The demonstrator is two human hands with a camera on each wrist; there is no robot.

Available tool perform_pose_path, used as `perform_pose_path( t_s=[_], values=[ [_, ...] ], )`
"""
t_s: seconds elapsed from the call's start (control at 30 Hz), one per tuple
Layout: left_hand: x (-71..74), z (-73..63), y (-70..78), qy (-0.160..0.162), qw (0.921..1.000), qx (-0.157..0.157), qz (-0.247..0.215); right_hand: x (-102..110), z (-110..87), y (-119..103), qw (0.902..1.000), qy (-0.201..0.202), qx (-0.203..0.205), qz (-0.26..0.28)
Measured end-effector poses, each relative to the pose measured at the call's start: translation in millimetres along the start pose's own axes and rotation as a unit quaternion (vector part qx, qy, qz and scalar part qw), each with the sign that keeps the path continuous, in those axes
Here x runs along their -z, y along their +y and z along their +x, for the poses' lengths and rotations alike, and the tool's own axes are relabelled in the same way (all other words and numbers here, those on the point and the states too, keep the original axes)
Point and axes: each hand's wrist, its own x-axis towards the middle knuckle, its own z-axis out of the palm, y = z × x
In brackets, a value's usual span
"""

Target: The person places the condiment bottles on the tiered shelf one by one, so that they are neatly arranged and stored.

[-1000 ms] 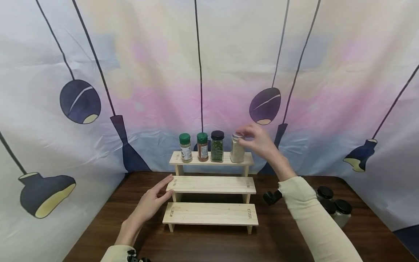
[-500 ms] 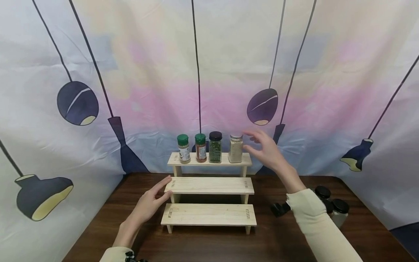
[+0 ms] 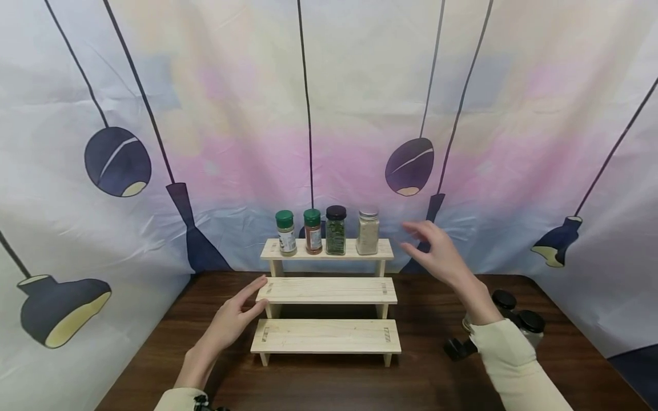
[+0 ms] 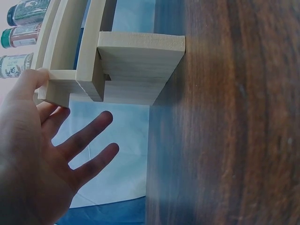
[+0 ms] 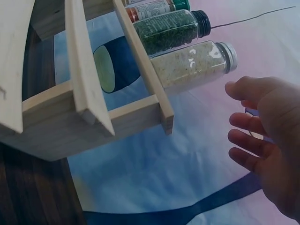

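Note:
A three-step wooden spice rack (image 3: 326,290) stands on the table. My left hand (image 3: 226,322) holds the left end of its middle step between thumb and fingers; in the left wrist view two fingers stretch free. On the top step, four-sided jars stand at the right: a silver-lidded jar of pale grains (image 3: 368,234) and a black-lidded jar of green flakes (image 3: 336,235). Left of them are two green-capped spice bottles, one with red contents (image 3: 313,237), one with pale contents (image 3: 287,240). My right hand (image 3: 437,254), loosely bent and holding nothing, hovers right of the silver-lidded jar, apart from it.
Several black-lidded jars (image 3: 530,322) stand on the dark wooden table (image 3: 411,382) at the right, partly hidden by my right forearm. A printed cloth (image 3: 247,114) with lamp drawings hangs close behind the rack.
My right hand has let go of the silver-lidded jar, leaving it upright on the top step, and has drawn away to the right and slightly down. My left hand stays at the rack.

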Motion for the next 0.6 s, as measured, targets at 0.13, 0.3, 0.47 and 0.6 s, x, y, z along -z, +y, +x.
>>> perform_pose_path(
  t_s=[0.13, 0.3, 0.47, 0.6],
  values=[
    [0.0, 0.9, -0.5, 0.002, 1.0, -0.006, -0.004, 4, -13.5, 1, 0.9997, 0.01, 0.0, -0.021],
    [-0.2, 1.1, -2.1, 0.005, 0.9999, -0.008, -0.008, 8, -29.6, 4, 0.9985, 0.02, 0.0, -0.05],
    [-0.6, 0.8, -3.0, 0.002, 0.9999, -0.009, -0.011, 15, -45.1, 8, 0.9975, 0.013, -0.019, -0.067],
    [-0.7, 0.5, -3.7, 0.001, 0.9999, -0.009, -0.011, 22, -57.3, 13, 0.9963, 0.014, -0.023, -0.081]
  ],
)
